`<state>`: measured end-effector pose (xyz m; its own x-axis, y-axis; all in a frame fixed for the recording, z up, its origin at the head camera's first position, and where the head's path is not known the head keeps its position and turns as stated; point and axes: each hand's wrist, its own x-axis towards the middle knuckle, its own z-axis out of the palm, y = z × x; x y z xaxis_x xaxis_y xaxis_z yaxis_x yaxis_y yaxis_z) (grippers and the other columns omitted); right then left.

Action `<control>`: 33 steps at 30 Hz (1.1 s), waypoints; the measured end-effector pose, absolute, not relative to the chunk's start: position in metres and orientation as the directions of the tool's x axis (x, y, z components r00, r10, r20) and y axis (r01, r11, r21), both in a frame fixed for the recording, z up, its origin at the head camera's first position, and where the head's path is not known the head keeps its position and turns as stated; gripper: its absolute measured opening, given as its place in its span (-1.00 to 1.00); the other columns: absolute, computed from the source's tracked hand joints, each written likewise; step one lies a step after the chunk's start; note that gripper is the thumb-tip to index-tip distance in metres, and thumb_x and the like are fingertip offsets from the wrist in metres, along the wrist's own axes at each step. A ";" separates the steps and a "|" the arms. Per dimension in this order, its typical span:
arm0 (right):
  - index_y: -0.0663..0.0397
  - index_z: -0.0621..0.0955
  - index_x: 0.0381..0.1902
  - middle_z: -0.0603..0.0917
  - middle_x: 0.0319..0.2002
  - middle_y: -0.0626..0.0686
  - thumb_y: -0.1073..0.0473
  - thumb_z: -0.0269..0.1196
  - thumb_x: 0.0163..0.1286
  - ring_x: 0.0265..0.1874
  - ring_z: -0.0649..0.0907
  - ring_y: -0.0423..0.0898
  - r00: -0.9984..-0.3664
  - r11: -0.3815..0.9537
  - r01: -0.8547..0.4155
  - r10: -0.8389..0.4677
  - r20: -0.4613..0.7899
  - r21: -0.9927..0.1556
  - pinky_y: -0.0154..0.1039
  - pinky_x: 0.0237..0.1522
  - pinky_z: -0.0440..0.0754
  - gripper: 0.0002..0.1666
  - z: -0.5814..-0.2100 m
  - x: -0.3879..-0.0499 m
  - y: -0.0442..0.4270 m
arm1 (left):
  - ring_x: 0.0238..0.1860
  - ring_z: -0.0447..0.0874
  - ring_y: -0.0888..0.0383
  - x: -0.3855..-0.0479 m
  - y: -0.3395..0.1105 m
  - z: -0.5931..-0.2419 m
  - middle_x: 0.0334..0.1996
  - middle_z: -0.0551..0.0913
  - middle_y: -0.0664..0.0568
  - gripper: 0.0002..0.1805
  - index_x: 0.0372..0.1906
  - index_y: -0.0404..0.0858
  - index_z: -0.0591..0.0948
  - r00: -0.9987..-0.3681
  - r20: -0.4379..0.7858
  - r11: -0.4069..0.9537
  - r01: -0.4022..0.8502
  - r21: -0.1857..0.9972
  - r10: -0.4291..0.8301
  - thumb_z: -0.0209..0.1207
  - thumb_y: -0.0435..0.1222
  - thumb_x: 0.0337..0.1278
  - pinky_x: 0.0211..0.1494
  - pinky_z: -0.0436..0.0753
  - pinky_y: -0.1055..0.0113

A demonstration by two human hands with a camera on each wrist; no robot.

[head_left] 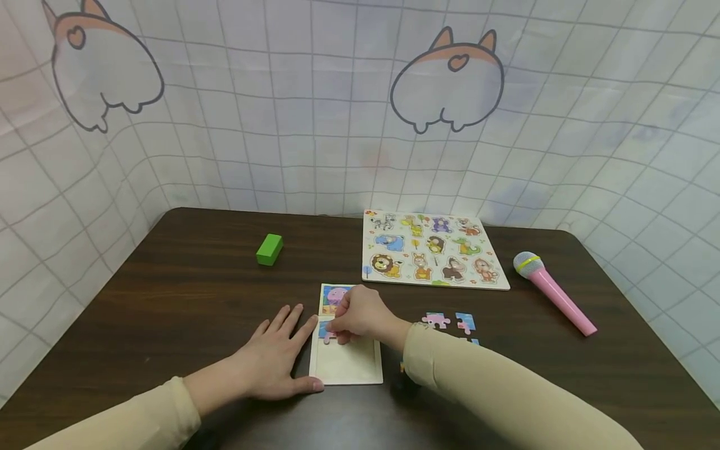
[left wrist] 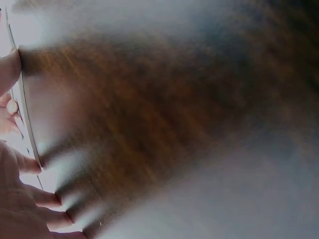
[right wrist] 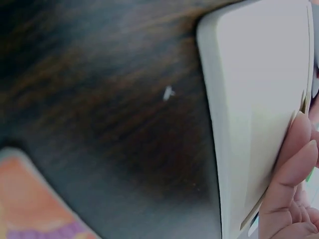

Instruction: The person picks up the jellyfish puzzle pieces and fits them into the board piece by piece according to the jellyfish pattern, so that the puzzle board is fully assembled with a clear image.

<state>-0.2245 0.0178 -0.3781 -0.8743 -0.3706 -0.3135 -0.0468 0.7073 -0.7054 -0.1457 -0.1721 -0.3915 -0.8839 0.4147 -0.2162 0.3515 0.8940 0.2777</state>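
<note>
A pale wooden puzzle tray lies on the dark table in front of the person. In its far left corner sits a puzzle piece with a pink figure on blue. My right hand pinches a blue and pink puzzle piece over the tray's left side, just nearer than that corner piece. The right hand hides part of both pieces and the tray's far right. My left hand lies spread on the table, its thumb and index finger touching the tray's left edge.
Several loose puzzle pieces lie right of the tray, partly behind the right forearm. Farther back is an animal puzzle board. A pink toy microphone lies at the right, a green block at the back left.
</note>
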 end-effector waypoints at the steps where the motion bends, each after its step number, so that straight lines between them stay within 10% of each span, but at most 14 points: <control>1: 0.13 0.64 -0.57 0.69 -0.72 0.00 0.20 0.50 0.25 -0.73 0.65 -0.23 -0.876 0.711 -0.051 -0.369 -0.310 -0.701 -0.42 -0.67 0.47 -0.72 -0.379 -0.225 0.017 | 0.61 -0.02 -0.39 -0.146 -0.172 -0.392 0.61 0.04 -0.36 0.22 0.61 -0.25 0.15 -0.885 -0.219 0.895 0.348 0.278 0.412 0.17 0.47 0.04 0.42 0.21 -0.46; 33: 0.09 0.58 -0.64 0.64 -0.72 0.02 0.21 0.53 0.21 -0.74 0.58 -0.21 -0.865 0.752 -0.215 -0.443 -0.237 -0.623 -0.39 -0.66 0.34 -0.65 -0.376 -0.219 0.028 | 0.60 0.02 -0.40 -0.148 -0.173 -0.392 0.59 0.09 -0.35 0.17 0.63 -0.04 0.17 -0.892 -0.213 0.898 0.334 0.287 0.400 0.24 0.46 -0.01 0.41 0.24 -0.46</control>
